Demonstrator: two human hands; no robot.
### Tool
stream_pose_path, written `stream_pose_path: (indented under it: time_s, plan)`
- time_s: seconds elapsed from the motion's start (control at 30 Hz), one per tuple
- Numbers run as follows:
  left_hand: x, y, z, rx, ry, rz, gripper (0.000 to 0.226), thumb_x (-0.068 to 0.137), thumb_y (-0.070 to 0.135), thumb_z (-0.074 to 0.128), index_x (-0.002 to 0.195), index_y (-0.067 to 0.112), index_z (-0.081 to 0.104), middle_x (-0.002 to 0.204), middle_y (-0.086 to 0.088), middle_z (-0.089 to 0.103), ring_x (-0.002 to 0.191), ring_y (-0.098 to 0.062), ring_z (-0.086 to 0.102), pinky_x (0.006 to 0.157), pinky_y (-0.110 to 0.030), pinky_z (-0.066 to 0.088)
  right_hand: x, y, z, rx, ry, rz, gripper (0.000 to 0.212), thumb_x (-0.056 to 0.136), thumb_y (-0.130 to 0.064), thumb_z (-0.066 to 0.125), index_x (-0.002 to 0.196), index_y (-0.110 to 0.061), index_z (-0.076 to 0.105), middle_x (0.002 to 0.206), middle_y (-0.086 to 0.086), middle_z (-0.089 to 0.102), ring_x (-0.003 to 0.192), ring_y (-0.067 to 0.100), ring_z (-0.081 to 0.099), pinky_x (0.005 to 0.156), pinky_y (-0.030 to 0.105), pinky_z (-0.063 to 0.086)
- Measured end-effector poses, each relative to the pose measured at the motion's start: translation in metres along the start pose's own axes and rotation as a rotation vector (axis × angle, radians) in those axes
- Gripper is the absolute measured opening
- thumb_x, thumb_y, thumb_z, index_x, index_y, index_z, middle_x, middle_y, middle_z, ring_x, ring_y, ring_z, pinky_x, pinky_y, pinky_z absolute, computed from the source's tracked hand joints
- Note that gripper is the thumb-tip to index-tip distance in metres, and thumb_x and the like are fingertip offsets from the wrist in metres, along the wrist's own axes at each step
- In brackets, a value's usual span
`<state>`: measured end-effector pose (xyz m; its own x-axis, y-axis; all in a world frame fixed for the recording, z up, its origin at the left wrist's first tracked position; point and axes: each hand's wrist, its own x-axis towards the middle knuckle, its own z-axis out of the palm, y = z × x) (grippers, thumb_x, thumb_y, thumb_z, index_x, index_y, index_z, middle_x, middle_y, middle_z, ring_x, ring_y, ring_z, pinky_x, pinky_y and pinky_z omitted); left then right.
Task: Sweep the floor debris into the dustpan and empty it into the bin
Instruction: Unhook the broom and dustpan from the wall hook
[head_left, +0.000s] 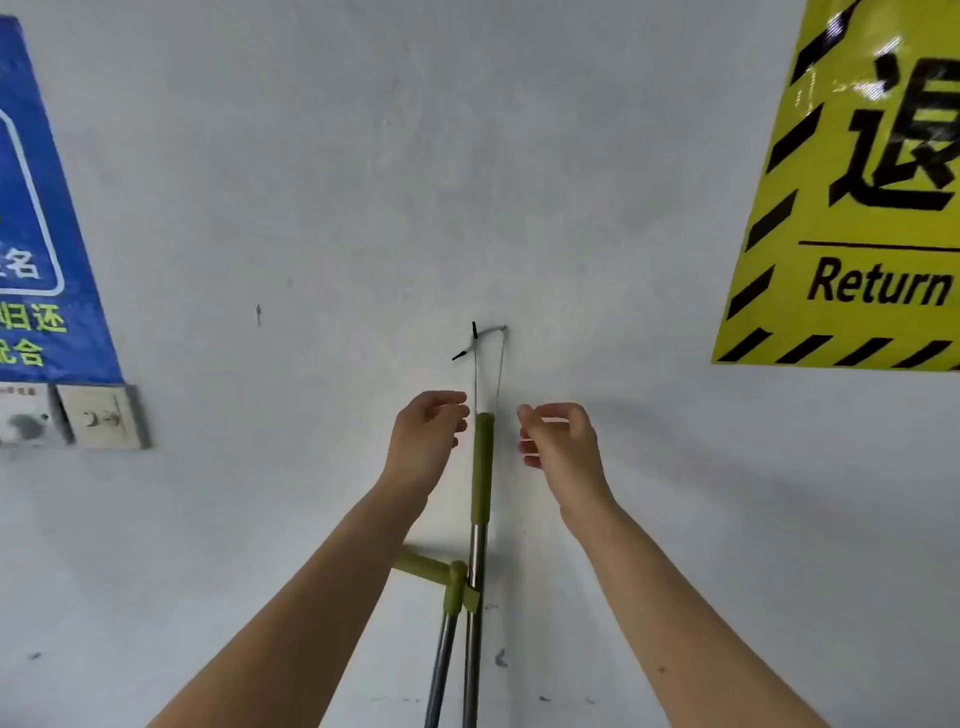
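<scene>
A broom handle (482, 467) with an olive-green grip and a metal shaft hangs upright against the white wall by a thin string loop (488, 364) on a nail (503, 328). A second metal shaft with a green angled grip, the dustpan handle (451, 587), is clipped beside it lower down. My left hand (428, 436) is just left of the green grip, fingers curled, holding nothing that I can see. My right hand (558, 441) is just right of it, fingers curled and apart from the handle. The broom head, dustpan and bin are out of view.
A blue sign (36, 234) hangs on the wall at the left, above wall sockets (101, 418). A yellow sign (857, 208) with black stripes and the word "Return" fills the upper right. Two black pins (466, 345) stick out of the wall near the nail.
</scene>
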<state>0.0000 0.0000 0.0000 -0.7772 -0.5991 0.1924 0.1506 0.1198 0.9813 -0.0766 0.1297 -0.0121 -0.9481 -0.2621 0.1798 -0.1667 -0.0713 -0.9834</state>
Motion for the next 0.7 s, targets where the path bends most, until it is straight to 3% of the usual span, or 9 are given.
stream_pose_path:
  time_s: [0.1,0.23,0.43,0.57,0.63,0.7]
  plan:
    - [0.021,-0.01,0.011,0.089,0.051,0.018,0.017,0.089,0.016,0.056,0.102,0.019,0.067,0.098,-0.004,0.07,0.095,-0.021,0.066,0.09,-0.038,0.053,0.024,0.011,0.012,-0.049,-0.077,-0.025,0.02,0.093,-0.034,0.065,0.101,-0.017,0.059,0.095,0.005,0.068,0.082,0.019,0.067,0.068,0.023,0.055]
    - [0.036,-0.022,0.016,0.15,0.068,0.098,0.015,0.086,0.016,0.058,0.095,0.021,0.069,0.095,0.004,0.071,0.089,-0.013,0.069,0.087,-0.036,0.054,0.039,0.027,0.026,-0.084,-0.083,-0.121,0.009,0.094,-0.028,0.063,0.089,-0.02,0.064,0.09,0.004,0.071,0.085,0.023,0.069,0.081,0.041,0.059]
    - [0.048,-0.025,0.019,0.222,0.051,0.156,0.008,0.089,0.024,0.063,0.089,0.022,0.07,0.082,0.005,0.072,0.076,-0.012,0.069,0.079,-0.04,0.058,0.04,0.028,0.03,-0.203,-0.036,-0.211,0.017,0.097,-0.027,0.058,0.082,-0.03,0.066,0.082,-0.004,0.071,0.079,0.017,0.07,0.074,0.044,0.06]
    - [0.045,-0.025,0.025,0.227,0.105,0.161,0.007,0.089,0.023,0.063,0.086,0.023,0.069,0.08,0.004,0.071,0.079,-0.016,0.069,0.081,-0.041,0.057,0.036,0.024,0.031,-0.22,-0.068,-0.227,0.019,0.098,-0.02,0.055,0.085,-0.012,0.067,0.082,0.009,0.07,0.081,0.028,0.069,0.074,0.05,0.059]
    - [0.043,-0.019,0.025,0.208,0.132,0.165,0.007,0.09,0.021,0.061,0.087,0.021,0.067,0.08,0.002,0.07,0.078,-0.018,0.069,0.081,-0.042,0.056,0.031,0.019,0.033,-0.241,-0.022,-0.288,0.019,0.099,-0.018,0.054,0.084,-0.01,0.065,0.079,0.007,0.068,0.078,0.025,0.068,0.072,0.046,0.059]
    - [0.04,-0.007,0.023,0.152,0.139,0.191,0.007,0.092,0.02,0.061,0.086,0.02,0.066,0.078,0.002,0.069,0.074,-0.014,0.069,0.078,-0.038,0.057,0.025,0.007,0.035,-0.245,0.037,-0.359,0.018,0.099,-0.016,0.055,0.083,-0.015,0.064,0.076,0.0,0.066,0.072,0.016,0.065,0.069,0.034,0.059]
